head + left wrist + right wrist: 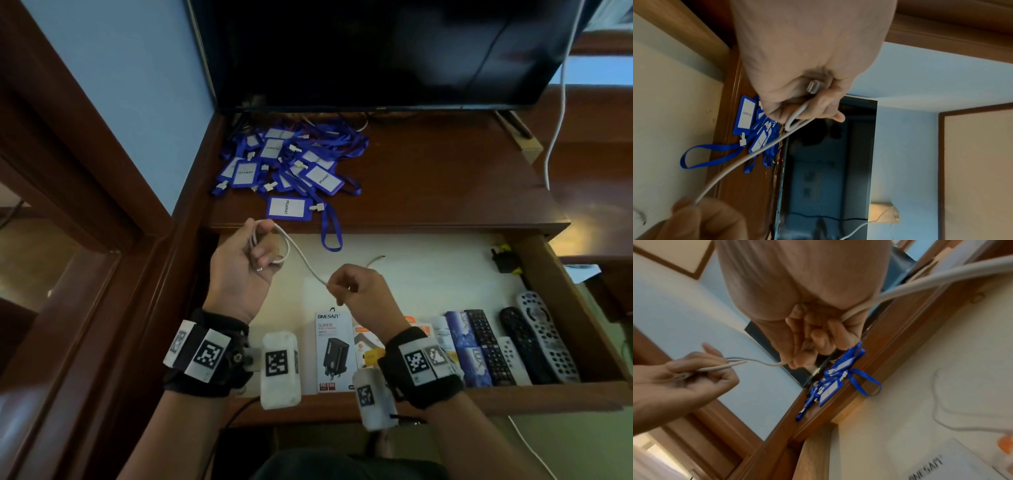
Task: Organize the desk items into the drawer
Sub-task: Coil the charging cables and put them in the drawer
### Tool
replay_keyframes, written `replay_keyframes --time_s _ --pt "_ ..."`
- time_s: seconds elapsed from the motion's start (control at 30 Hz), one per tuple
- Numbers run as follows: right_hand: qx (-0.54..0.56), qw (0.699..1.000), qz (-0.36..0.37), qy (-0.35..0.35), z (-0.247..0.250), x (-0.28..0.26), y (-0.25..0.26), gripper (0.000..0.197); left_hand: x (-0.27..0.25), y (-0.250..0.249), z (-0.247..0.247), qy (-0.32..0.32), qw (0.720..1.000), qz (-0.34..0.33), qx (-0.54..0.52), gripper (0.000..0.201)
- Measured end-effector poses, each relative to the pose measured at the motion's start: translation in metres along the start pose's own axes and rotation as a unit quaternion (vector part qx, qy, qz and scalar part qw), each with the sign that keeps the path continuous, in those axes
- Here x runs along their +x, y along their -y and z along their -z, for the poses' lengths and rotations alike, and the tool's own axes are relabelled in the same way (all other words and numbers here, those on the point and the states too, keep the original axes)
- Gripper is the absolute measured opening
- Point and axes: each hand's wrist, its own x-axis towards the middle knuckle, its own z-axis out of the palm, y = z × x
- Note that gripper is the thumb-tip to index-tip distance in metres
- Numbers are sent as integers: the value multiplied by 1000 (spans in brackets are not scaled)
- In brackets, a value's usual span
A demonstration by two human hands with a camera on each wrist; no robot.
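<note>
A thin white cable [301, 258] stretches between both hands above the open drawer [428, 274]. My left hand [246, 260] grips a small coil of it, its metal plug [813, 86] poking out by the palm. My right hand [352, 291] pinches the cable's free run [900, 287] further along, fingers curled tight. A pile of blue badge holders with lanyards [291, 164] lies on the desk top behind, one strap [330, 229] hanging over the drawer.
Along the drawer's front stand a white charger box [334, 349], an orange pack, soap boxes [466, 346] and several remotes [534, 339]. A black plug [505, 260] lies at the back right. A dark screen [376, 51] stands at the desk's rear.
</note>
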Motion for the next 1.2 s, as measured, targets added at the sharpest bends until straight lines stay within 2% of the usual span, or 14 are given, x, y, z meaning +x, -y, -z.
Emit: replay_keyframes --time_s 0.1,0.2,0.4,0.5,0.57,0.67,1.0,1.2 --pt "-72 995 48 42 -1 1 13 17 -1 -1 -1 -16 996 -61 67 40" --pt "-107 987 92 81 -3 -1 27 19 0 -1 -1 -2 981 -113 159 37" --pt "-49 977 198 65 -3 -4 48 18 1 4 0 6 945 -120 304 36" --pt "-3 977 214 25 2 0 51 15 1 12 -1 19 945 -95 313 37" --pt "31 978 205 -5 7 2 50 13 -1 16 -4 43 952 -78 294 37" --pt "68 980 181 -43 13 3 47 12 -3 23 -9 84 947 -54 305 37" --pt "135 975 118 -129 15 0 37 8 -7 32 -18 88 951 46 293 33" --pt "115 968 105 -198 13 -2 30 29 -10 34 -19 90 955 116 259 44"
